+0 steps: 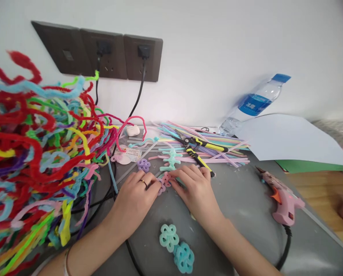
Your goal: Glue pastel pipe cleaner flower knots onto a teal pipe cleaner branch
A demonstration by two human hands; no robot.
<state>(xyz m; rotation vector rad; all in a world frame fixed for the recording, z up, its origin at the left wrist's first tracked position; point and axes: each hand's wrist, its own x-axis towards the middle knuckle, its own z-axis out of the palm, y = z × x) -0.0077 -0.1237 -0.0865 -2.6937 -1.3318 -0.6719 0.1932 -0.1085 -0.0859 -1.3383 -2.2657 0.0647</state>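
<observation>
Both hands meet over the grey table around a pink pipe-cleaner flower [166, 179]. My left hand [139, 199] has its fingers closed on the flower's purplish left side. From the right, my right hand [195, 189] pinches the pink edge between thumb and fingers. A purple pipe-cleaner flower [143, 165] lies just beyond my left hand. Past my fingertips sits a mint-green pipe-cleaner piece [171, 159] with short side arms. Nearer to me lie a mint flower [169, 237] and a turquoise flower [184, 257], touching each other.
A large heap of coloured pipe cleaners [39, 153] fills the left. Yellow-black pliers [200, 147] rest on straight pipe cleaners [226, 157]. A pink glue gun [285, 207] lies right, its cord running forward. A bottle [254, 103] leans on the wall beside white paper [286, 138].
</observation>
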